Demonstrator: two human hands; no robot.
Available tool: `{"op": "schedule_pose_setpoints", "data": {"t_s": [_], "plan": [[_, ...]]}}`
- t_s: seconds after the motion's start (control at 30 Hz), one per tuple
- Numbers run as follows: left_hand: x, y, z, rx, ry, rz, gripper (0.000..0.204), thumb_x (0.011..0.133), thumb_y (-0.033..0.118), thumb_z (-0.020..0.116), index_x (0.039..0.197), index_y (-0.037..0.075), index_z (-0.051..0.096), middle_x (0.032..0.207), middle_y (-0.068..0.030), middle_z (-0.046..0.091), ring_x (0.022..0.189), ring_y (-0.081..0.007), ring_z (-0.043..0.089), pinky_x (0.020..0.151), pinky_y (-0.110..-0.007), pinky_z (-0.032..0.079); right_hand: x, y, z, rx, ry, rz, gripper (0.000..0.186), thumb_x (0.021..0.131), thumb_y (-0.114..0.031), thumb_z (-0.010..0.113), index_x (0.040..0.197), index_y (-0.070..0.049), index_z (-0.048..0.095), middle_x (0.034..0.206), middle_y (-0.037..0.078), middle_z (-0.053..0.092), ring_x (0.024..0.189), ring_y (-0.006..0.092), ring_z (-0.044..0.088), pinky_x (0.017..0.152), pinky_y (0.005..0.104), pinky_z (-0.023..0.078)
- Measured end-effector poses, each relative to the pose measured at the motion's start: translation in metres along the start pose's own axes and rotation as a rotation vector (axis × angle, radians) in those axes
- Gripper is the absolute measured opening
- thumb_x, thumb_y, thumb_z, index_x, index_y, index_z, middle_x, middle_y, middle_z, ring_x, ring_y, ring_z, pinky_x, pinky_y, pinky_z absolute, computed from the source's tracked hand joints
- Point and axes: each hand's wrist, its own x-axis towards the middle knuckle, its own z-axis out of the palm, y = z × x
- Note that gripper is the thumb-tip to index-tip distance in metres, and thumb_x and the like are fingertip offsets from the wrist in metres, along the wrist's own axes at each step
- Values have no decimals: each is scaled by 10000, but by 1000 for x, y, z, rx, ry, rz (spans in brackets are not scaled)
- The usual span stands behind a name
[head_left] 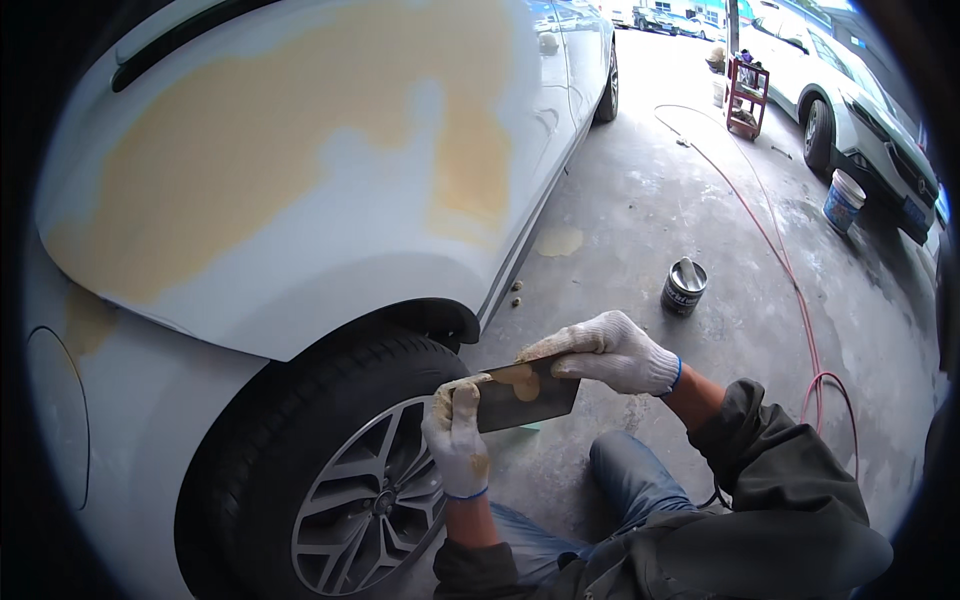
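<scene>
My left hand (459,440), in a white knitted glove stained with putty, grips the left end of a dark flat plate (500,408), its thumb over the face. At the plate's upper right edge, my right hand (625,357), gloved the same way, is closed with its thumb on the near face and fingers stretched along the top edge. Whether a separate spreader sits under these fingers I cannot tell. Tan putty (526,386) is smeared on the plate. To the left stands a white car (330,235) with broad tan filler patches (220,150) on its body.
The car's wheel (370,500) is close beside my left hand. An open tin (684,290) with a pale tool in it stands on the concrete floor. Farther right are a red hose (765,225), a bucket (843,203), a red cart (747,98) and another white car (850,90).
</scene>
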Motion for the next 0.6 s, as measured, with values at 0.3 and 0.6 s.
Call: {"op": "schedule_pose_setpoints", "data": {"t_s": [0.3, 0.6], "plan": [[17, 29, 5, -6, 31, 169, 251, 1005, 190, 586, 974, -50, 651, 929, -101, 687, 851, -129, 610, 827, -266, 491, 6, -32, -27, -737, -67, -264, 267, 886, -116, 679, 1148, -74, 709, 1076, 101, 707, 956, 239, 688, 883, 346, 536], [10, 32, 60, 10, 123, 304, 322, 1032, 239, 530, 1028, -70, 621, 972, -124, 659, 879, -164, 629, 838, -286, 524, -2, -4, -17, 64, 657, 37, 249, 935, -144, 650, 1073, 61, 679, 883, 49, 715, 796, 62, 622, 705, 246, 527]]}}
